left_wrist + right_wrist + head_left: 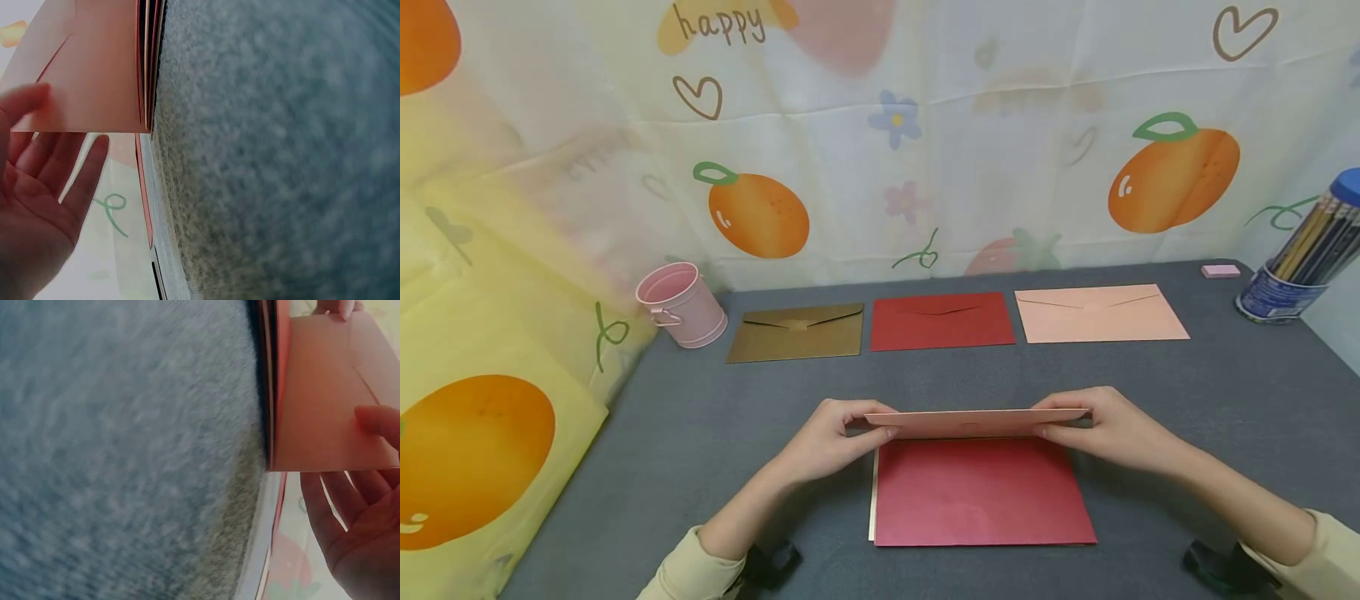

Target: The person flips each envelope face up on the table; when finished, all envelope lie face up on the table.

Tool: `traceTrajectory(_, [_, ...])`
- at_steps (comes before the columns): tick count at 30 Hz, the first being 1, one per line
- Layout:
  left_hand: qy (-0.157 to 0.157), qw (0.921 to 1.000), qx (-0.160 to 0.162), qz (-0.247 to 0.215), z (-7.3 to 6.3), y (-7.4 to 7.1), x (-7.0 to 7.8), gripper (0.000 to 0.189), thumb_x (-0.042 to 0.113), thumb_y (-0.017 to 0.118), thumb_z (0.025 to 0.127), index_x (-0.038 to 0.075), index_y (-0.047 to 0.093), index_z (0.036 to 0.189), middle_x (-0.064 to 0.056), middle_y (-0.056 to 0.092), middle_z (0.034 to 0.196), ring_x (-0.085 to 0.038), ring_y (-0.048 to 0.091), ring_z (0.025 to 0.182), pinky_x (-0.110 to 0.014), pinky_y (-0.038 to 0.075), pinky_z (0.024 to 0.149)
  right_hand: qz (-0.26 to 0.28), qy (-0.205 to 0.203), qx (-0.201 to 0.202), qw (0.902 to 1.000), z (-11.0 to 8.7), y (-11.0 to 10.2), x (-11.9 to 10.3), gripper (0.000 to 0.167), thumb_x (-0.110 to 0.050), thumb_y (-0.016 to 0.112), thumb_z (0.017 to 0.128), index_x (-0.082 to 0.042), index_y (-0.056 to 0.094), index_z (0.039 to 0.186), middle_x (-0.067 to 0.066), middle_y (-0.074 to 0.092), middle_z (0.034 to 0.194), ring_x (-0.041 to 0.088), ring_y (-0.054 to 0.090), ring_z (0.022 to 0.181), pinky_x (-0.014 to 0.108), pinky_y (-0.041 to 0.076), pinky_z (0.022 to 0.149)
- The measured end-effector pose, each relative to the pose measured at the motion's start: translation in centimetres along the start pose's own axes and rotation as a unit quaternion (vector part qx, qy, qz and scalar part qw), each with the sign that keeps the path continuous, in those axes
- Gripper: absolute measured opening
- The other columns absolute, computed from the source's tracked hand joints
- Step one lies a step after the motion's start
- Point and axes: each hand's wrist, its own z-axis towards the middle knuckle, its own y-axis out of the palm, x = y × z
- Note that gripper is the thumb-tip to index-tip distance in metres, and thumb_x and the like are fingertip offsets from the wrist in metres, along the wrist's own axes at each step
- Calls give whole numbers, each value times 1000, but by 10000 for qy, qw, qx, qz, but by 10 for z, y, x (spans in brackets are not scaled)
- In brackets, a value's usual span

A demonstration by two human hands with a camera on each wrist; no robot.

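Note:
A pink envelope [970, 427] stands steeply tilted at the far side of a small stack, face toward me. My left hand [835, 437] pinches its left end between thumb and fingers, and my right hand [1108, 427] grips the right end the same way. In both wrist views, each thumb presses the flap side of the pink envelope [94, 75] while the fingers lie behind it. On top of the stack lies a red envelope [985, 496]. Pale edges of other envelopes [873, 508] peek out beneath it on the left.
Behind the hands lie a gold envelope [797, 340], a red one [943, 329] and a pink one [1097, 321] in a row. A pink bucket [688, 312] stands back left. At the back right are a pencil-filled cup [1277, 298] and a pink eraser [1221, 271].

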Motion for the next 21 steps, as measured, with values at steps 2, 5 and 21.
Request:
traceTrajectory(2, [1,9999,34,145,0,-1,-1,15,12,67,93,15,74,105,6,72,99,-10,66,90,-28,54,82,-112,-51,26,9999,1,1,3,14,-17,71,91,-27,72,101,-8,70,87,7,60,72,23,48,62])
traceTrajectory(5, [-92,9991,63,400,0,-2,-2,14,10,69,91,14,74,103,5,72,99,-8,66,90,-27,54,82,-257,-159,75,9995,2,3,5,15,-16,73,89,-26,73,100,-10,70,85,5,58,68,22,46,58])
traceTrajectory(21, [-454,9971,150,600,2,-5,-8,11,11,71,90,13,74,100,5,72,95,-7,67,87,-27,54,78,-552,581,142,9967,10,-1,6,13,-21,77,85,-10,75,93,-9,68,76,0,44,54,20,34,47])
